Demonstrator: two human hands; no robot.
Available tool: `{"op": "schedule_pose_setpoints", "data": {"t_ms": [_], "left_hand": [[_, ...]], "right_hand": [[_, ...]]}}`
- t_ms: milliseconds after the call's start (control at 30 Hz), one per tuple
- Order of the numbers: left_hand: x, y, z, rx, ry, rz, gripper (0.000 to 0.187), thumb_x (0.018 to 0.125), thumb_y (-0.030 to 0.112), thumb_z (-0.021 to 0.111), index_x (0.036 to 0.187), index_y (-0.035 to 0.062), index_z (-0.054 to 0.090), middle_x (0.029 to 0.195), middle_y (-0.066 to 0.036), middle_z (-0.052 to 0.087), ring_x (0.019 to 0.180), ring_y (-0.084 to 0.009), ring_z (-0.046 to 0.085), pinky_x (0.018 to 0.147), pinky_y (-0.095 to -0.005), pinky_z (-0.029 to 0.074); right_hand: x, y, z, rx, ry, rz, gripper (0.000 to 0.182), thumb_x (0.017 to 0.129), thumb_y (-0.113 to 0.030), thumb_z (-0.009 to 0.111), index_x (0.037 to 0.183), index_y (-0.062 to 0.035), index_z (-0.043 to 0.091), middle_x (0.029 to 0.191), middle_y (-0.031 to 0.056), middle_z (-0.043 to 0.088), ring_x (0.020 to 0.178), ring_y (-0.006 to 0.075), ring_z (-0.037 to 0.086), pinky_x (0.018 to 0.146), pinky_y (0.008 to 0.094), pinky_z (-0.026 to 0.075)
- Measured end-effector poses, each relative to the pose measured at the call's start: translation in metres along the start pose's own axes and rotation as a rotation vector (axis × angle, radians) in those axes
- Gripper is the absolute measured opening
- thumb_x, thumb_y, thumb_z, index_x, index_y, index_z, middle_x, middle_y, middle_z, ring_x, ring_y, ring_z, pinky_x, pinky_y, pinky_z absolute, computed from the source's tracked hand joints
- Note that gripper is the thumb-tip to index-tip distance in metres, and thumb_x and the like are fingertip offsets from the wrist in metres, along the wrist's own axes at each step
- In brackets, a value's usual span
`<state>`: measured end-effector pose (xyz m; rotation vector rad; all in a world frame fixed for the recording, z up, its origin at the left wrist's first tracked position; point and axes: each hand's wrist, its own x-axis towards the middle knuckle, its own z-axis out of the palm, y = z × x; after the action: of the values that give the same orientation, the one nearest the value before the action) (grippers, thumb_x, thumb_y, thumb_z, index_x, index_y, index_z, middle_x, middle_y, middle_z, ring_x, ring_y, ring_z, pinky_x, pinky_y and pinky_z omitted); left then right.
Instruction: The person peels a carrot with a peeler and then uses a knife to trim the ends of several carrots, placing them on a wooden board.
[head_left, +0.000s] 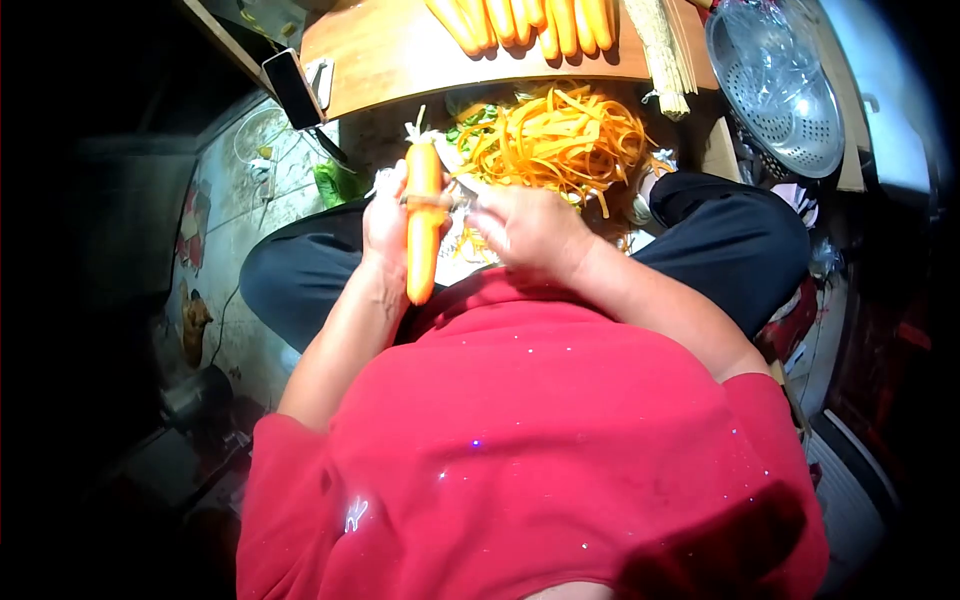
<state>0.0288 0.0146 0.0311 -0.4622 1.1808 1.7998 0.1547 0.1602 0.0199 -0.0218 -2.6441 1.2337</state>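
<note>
An orange carrot (pixel 423 260) points lengthwise toward my body, its stem end away from me. My left hand (pixel 384 225) is wrapped round its left side. A peeler (pixel 440 201) lies across the middle of the carrot, and my right hand (pixel 530 228) grips its handle from the right, the fingers partly blurred. Just beyond my hands is a large heap of orange peelings (pixel 560 140), with some green bits at its left.
Several carrots (pixel 510 22) lie on the wooden table (pixel 380 50). A phone (pixel 291 88) stands at its left edge, and a straw bundle (pixel 664 60) is at its right. A metal colander (pixel 790 130) holding clear plastic sits far right. My crossed legs flank the peelings.
</note>
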Motion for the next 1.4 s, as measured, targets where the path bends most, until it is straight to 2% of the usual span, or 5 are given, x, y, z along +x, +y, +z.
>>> {"op": "schedule_pose_setpoints", "data": {"t_ms": [200, 467, 900, 1133, 1400], "left_hand": [[-0.024, -0.013, 0.001, 0.154, -0.207, -0.088, 0.045, 0.100, 0.042, 0.035, 0.116, 0.0049, 0.055, 0.096, -0.010, 0.062, 0.067, -0.0179, 0.058, 0.053, -0.0283, 0.049], [0.017, 0.006, -0.024, -0.015, -0.027, 0.035, 0.041, 0.100, 0.039, 0.037, 0.106, 0.0025, 0.053, 0.084, -0.011, 0.060, 0.068, -0.0201, 0.059, 0.054, -0.0289, 0.051], [-0.019, -0.009, 0.004, 0.136, -0.205, -0.078, 0.044, 0.101, 0.040, 0.035, 0.114, 0.0030, 0.054, 0.096, -0.011, 0.062, 0.071, -0.0176, 0.059, 0.053, -0.0273, 0.048], [0.020, 0.010, -0.021, -0.052, -0.075, -0.014, 0.043, 0.099, 0.042, 0.037, 0.105, 0.0024, 0.054, 0.085, -0.011, 0.060, 0.066, -0.0206, 0.059, 0.053, -0.0286, 0.050], [0.008, 0.003, 0.000, -0.045, -0.020, -0.010, 0.043, 0.100, 0.041, 0.038, 0.101, 0.0027, 0.056, 0.080, -0.011, 0.058, 0.059, -0.0199, 0.055, 0.052, -0.0293, 0.050]], "right_hand": [[0.026, 0.048, -0.013, -0.059, -0.170, 0.589, 0.035, 0.089, -0.038, 0.052, 0.094, -0.0075, 0.068, 0.090, 0.0205, 0.066, 0.084, 0.0373, 0.064, 0.076, 0.0443, 0.050], [0.003, 0.005, 0.003, 0.072, -0.025, -0.056, 0.022, 0.089, -0.030, 0.057, 0.086, -0.0083, 0.062, 0.074, 0.0134, 0.062, 0.074, 0.0335, 0.063, 0.068, 0.0441, 0.051], [0.026, 0.049, -0.009, -0.061, -0.001, 0.501, 0.029, 0.089, -0.034, 0.056, 0.090, -0.0072, 0.068, 0.082, 0.0190, 0.066, 0.076, 0.0373, 0.064, 0.071, 0.0452, 0.052], [0.006, 0.003, -0.009, 0.021, -0.086, -0.085, 0.021, 0.088, -0.030, 0.058, 0.089, -0.0091, 0.062, 0.082, 0.0157, 0.064, 0.078, 0.0349, 0.064, 0.070, 0.0443, 0.051], [0.004, 0.007, 0.002, 0.035, -0.054, 0.050, 0.023, 0.088, -0.030, 0.057, 0.087, -0.0081, 0.061, 0.080, 0.0163, 0.063, 0.078, 0.0355, 0.063, 0.069, 0.0451, 0.051]]}}
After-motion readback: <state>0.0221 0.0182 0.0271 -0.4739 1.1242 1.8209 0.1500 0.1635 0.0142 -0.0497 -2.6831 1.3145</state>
